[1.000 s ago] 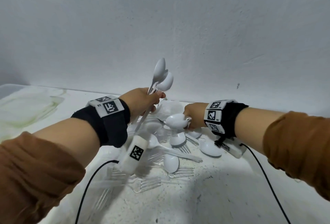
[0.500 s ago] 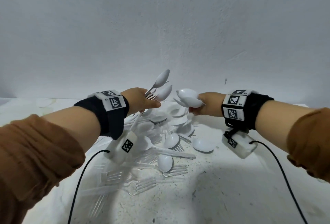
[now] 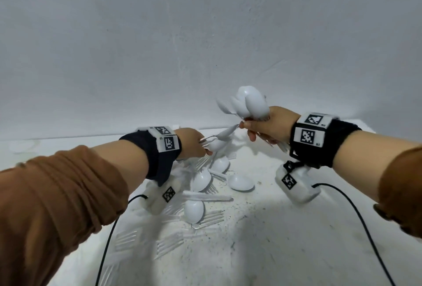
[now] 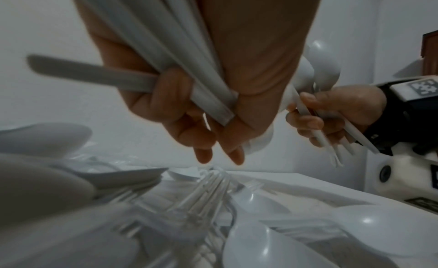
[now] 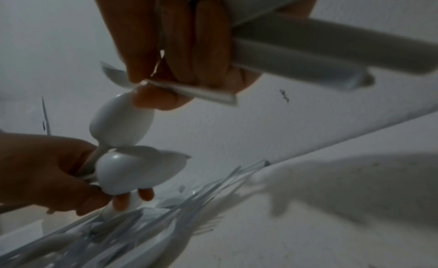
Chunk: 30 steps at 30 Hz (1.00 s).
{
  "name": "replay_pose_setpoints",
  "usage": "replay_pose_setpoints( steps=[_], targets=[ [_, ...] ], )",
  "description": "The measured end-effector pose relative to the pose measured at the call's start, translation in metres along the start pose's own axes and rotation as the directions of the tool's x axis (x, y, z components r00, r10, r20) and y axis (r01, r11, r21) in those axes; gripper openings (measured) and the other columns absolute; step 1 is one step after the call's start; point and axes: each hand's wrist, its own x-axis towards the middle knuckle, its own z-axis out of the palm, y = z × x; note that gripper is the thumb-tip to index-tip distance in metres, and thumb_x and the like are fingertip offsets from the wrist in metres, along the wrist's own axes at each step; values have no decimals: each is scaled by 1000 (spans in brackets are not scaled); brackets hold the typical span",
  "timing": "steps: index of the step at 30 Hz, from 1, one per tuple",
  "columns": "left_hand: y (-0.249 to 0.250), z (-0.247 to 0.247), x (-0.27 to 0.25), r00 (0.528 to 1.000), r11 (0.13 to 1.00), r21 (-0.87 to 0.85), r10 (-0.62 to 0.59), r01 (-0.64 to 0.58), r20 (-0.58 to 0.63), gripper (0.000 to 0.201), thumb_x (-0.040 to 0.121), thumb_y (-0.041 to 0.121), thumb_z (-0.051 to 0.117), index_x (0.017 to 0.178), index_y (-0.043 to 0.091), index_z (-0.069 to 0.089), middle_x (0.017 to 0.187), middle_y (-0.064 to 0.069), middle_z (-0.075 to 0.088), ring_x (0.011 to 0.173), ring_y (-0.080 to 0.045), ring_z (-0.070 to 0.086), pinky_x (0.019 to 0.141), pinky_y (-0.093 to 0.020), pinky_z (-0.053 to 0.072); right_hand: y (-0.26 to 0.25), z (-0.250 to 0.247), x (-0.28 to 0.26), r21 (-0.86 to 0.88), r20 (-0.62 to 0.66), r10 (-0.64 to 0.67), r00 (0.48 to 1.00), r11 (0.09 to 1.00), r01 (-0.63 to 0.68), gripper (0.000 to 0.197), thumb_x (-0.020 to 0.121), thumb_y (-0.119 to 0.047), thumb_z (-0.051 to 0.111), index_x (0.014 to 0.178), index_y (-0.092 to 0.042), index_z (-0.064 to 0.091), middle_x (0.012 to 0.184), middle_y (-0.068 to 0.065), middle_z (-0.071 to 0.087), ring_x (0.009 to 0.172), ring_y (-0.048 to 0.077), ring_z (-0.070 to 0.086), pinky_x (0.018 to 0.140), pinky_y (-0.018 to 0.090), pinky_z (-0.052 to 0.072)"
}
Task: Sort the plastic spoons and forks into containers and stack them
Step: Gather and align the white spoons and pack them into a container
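Observation:
My left hand (image 3: 201,146) grips a small bunch of white plastic spoons (image 3: 217,143) low over the pile, bowls pointing right. In the left wrist view their handles (image 4: 166,65) cross my palm. My right hand (image 3: 251,130) is higher and to the right, holding several white spoons (image 3: 251,104) with bowls up. Its fingertips (image 5: 151,99) touch the tip of one left-hand spoon (image 5: 123,120). A mixed pile of white spoons and clear forks (image 3: 205,183) lies on the white table (image 3: 285,240) beneath both hands.
Clear forks (image 3: 169,244) are scattered toward the near left of the table. A plain grey wall (image 3: 205,46) stands right behind the pile. Black cables (image 3: 107,240) hang from both wrist cameras over the table. No container shows in any view.
My right hand has lifted off the pile and swung up to the right with its spoons. My left hand has dropped, its spoons now tilted toward the right hand.

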Motion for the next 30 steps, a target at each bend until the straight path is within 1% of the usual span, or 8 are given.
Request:
replay_pose_setpoints(
  steps=[5, 12, 17, 20, 22, 24, 27, 30],
  targets=[
    [10, 2, 10, 998, 994, 102, 45, -49, 41, 7, 92, 28, 47, 90, 22, 49, 91, 2, 52, 87, -18, 48, 75, -24, 33, 2, 3, 2, -61, -22, 14, 1000, 998, -15, 38, 86, -39, 62, 59, -14, 65, 38, -8, 41, 34, 5, 32, 44, 19, 32],
    [18, 5, 19, 994, 986, 159, 29, -47, 109, 26, 91, 37, 51, 107, 19, 60, 96, 2, 55, 96, -19, 53, 79, -24, 36, 9, 8, 8, -44, -14, 58, 998, 997, -58, 39, 85, -39, 62, 53, -19, 64, 37, -9, 42, 44, 15, 35, 51, 26, 33],
    [19, 6, 25, 990, 979, 195, 28, -55, 140, 26, 89, 40, 52, 73, 19, 53, 68, 5, 52, 80, -17, 52, 72, -24, 37, 9, 6, 9, -45, -14, 51, 999, 998, -52, 38, 85, -40, 63, 52, -19, 63, 37, -9, 42, 43, 14, 35, 50, 25, 33],
    [18, 4, 23, 992, 976, 205, 49, -72, 114, 30, 92, 37, 48, 101, 12, 62, 87, 0, 55, 85, -17, 49, 73, -23, 34, 8, 3, 7, -29, -34, 58, 998, 998, -59, 38, 85, -39, 63, 53, -19, 63, 37, -10, 41, 43, 14, 34, 49, 24, 32],
    [16, 2, 20, 993, 981, 175, 67, -84, 97, 32, 94, 35, 48, 107, 10, 62, 88, 0, 55, 84, -17, 48, 72, -22, 34, 7, 1, 4, -22, -49, 59, 997, 998, -60, 38, 85, -39, 63, 55, -17, 63, 37, -10, 39, 41, 12, 33, 47, 21, 32],
    [13, 0, 19, 994, 993, 88, 71, -79, 81, 23, 92, 33, 51, 99, 14, 61, 78, 1, 54, 78, -16, 49, 68, -23, 35, 6, -2, 2, -17, -75, 56, 996, 998, -58, 38, 86, -39, 63, 55, -16, 62, 36, -10, 38, 37, 8, 33, 43, 18, 32],
    [9, -5, 15, 999, 996, -76, 49, -47, 18, 14, 90, 29, 55, 83, 17, 58, 61, 4, 47, 54, -11, 41, 53, -22, 33, 3, -5, -2, 30, -113, 49, 992, 999, -46, 37, 86, -36, 64, 57, -13, 61, 38, -10, 39, 34, 6, 31, 41, 16, 30],
    [6, -10, 12, 999, 972, -233, 16, -24, -35, 14, 89, 27, 58, 75, 24, 59, 57, 4, 45, 50, -12, 39, 49, -20, 31, 0, -7, -6, 67, -131, 55, 990, 997, -46, 34, 86, -33, 64, 59, -13, 61, 42, -7, 45, 34, 5, 32, 40, 16, 30]
  ],
)
